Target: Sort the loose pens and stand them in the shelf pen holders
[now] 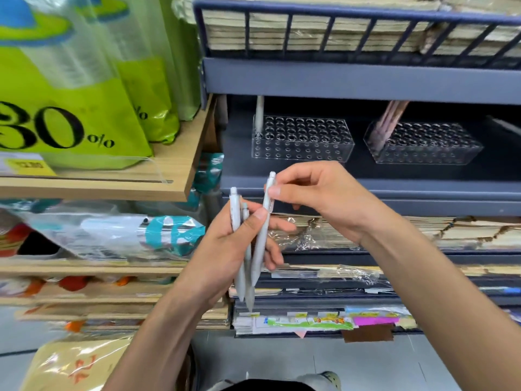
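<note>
Nearest on my feed, L hand [222,249] is curled round two white pens [235,213], tips down, thumb across them. R hand [324,198] pinches the top of a third white pen [262,238] btwn thumb & forefinger, barrel lying against the L fingers. Further back on the dark shelf [366,190], left clear holder [303,148] has one upright white pen [258,111] at its back-left corner, and right clear holder [428,150] has pinkish pens [389,122] leaning at its left end.

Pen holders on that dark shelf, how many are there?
2. The left holder has one white pen; the right holder has a few pinkish pens. Others may hide past the right edge.
</note>
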Available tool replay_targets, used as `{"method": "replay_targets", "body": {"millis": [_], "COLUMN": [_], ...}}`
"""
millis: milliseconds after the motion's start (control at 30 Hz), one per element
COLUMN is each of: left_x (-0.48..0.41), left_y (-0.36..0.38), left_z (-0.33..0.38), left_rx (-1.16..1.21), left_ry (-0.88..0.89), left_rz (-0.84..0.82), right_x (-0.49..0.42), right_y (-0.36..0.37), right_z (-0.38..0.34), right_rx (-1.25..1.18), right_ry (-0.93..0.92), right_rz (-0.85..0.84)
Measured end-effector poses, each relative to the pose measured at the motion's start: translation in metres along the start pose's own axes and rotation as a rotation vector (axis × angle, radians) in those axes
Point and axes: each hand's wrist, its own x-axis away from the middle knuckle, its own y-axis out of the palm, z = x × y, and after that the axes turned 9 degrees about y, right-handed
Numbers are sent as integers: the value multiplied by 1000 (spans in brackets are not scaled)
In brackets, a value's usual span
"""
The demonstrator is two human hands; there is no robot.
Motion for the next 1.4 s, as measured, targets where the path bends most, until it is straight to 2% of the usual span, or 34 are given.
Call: {"method": "replay_targets", "body": {"millis": [133,233,367,500,633,700,800,967,1167,1400], "left_x": [0,3,9,15,22,26,29,30,35,32], "left_y": [-8,-20,-32,-37,-41,-42,-43,-41,-39,-32], "left_z": [1,-2,-5,-2,2,3,3,1,2,-2], "left_rx": [48,23,56,150,204,193,158,78,-118,-158], "left_ry": [-104,-195,-227,-359,-359,-351,-355,-343,-264,-202], "left_rz": [161,297,312,282,303,315,325,315,254,229], "right_x": [-4,-15,-36,-58,-75,-84,-93,-96,-100,-96], "right_y": [-2,-12,-19,-17,-15,-15,-16,-4,-5,-7], "right_z": [-15,-29,-40,-43,-48,-49,-51,-65,-62,-63], "right_rx": [-248,-315,-290,-338,-160,38,461,649,572,561], "right_ry": [-6,-112,-283,-343,-243,-230,-82,-18,-17,-10], "right_rz": [17,176,472,511,630,698,641,575,520,484]}}
